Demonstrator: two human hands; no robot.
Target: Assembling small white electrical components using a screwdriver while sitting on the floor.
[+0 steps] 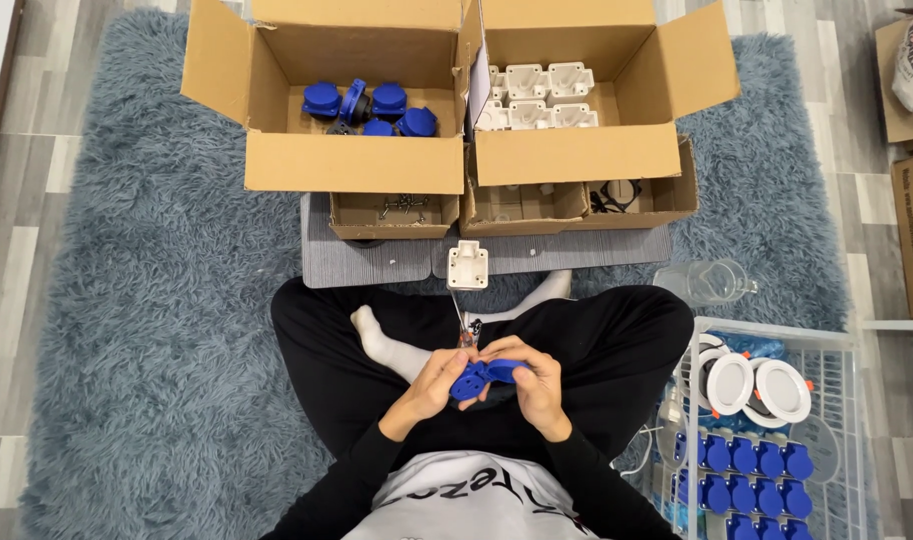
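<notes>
The person sits cross-legged on a shaggy grey-blue rug (147, 300), and both hands meet over the lap around a small blue socket part (485, 376). The left hand (429, 388) curls its fingers against the part's left end, and the right hand (540, 390) wraps over its right end, so much of the part is covered and its exact form is hard to make out. A thin screwdriver (461, 315) rises from between the hands; its tip is hidden by the fingers, and which hand grips it cannot be told. Just beyond it a white socket base (468, 265) sits on a grey board (377, 262). Behind the board, an open cardboard box (352, 160) holds more blue socket parts (372, 105), and a second open box (577, 150) holds white bases (537, 95). Low trays in front of them hold screws (402, 207) and a black ring (615, 195), too small to read clearly. At right, a white wire basket (847, 345), cut off by the frame edge, holds rows of finished blue sockets (742, 470) and round white fittings (757, 385); a clear jug (705, 282) lies beside it.
</notes>
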